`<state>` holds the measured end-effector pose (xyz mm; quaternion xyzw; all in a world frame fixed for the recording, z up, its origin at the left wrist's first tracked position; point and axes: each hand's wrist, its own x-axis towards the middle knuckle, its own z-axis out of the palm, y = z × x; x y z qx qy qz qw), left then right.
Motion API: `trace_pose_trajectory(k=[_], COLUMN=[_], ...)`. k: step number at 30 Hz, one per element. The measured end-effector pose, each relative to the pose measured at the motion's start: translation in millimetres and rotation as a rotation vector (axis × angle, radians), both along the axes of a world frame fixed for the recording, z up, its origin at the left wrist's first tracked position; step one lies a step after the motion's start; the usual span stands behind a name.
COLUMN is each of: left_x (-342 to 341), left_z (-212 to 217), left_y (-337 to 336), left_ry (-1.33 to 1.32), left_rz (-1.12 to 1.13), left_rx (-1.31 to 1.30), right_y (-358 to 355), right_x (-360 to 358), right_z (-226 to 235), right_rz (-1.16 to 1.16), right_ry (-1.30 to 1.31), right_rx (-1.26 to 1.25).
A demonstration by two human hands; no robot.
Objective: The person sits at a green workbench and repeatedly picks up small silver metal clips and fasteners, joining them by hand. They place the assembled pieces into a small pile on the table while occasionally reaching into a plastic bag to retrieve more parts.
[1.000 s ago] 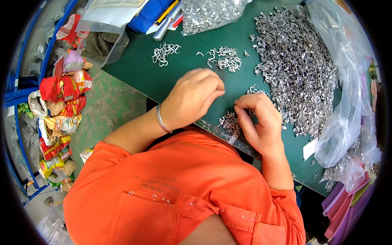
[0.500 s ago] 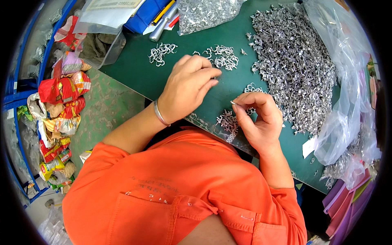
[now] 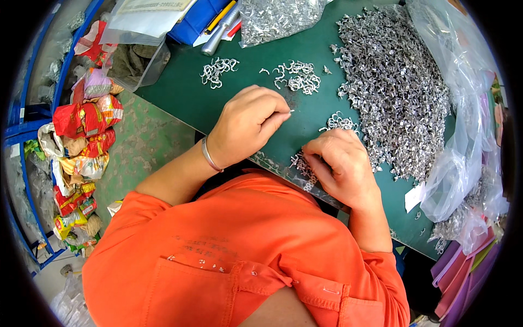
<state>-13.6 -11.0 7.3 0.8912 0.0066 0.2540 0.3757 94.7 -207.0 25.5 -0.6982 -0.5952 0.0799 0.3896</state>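
My left hand [image 3: 245, 124] is over the green table, thumb and forefinger pinched on a small silvery metal piece [image 3: 292, 111]. Only the piece's tip shows past the fingertips. My right hand [image 3: 344, 166] is lower and to the right, its fingers curled down at a small heap of metal pieces [image 3: 301, 165] by the table's near edge. Whatever its fingertips hold is hidden. Just beyond that hand lies a pile of curved pieces [image 3: 339, 122]. Two more groups of curved clips, a left one [image 3: 217, 72] and a middle one [image 3: 300, 76], lie farther back.
A large mound of small metal parts [image 3: 395, 90] covers the table's right side, beside clear plastic sheeting [image 3: 455, 109]. At the back are a bag of parts [image 3: 278, 20], a blue bin [image 3: 188, 27] and a silver-handled tool [image 3: 217, 38]. Left of the table stands a clear tub [image 3: 143, 76].
My left hand has come slightly nearer, and its fingers have closed on a small piece. My right hand, which held a small piece up, has dropped toward the heap at the near edge.
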Motion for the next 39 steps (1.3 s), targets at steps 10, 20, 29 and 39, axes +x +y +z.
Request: trace_pose_trajectory(k=[10,20,29,39], left_x=[-8,-15,-18,-18], left_z=[4,1,-5,-4], left_y=[-7,-26,-29,-29], left_ry=[-0.008,0.073,0.148,0.055], left_rz=[-0.064,-0.206,-0.322,-0.178], left_rx=[-0.187,-0.581,-0.974,-0.614], right_y=[3,5,5,7], right_x=[3,-8,-4,-6], right_z=[-5,-4,-7,-4], right_rz=[-0.181,-0.141,-0.1,-0.109], right_ry=[0.082,0.28,0.246,0.216], right_rx=[0.152,0.189,0.286,0.276])
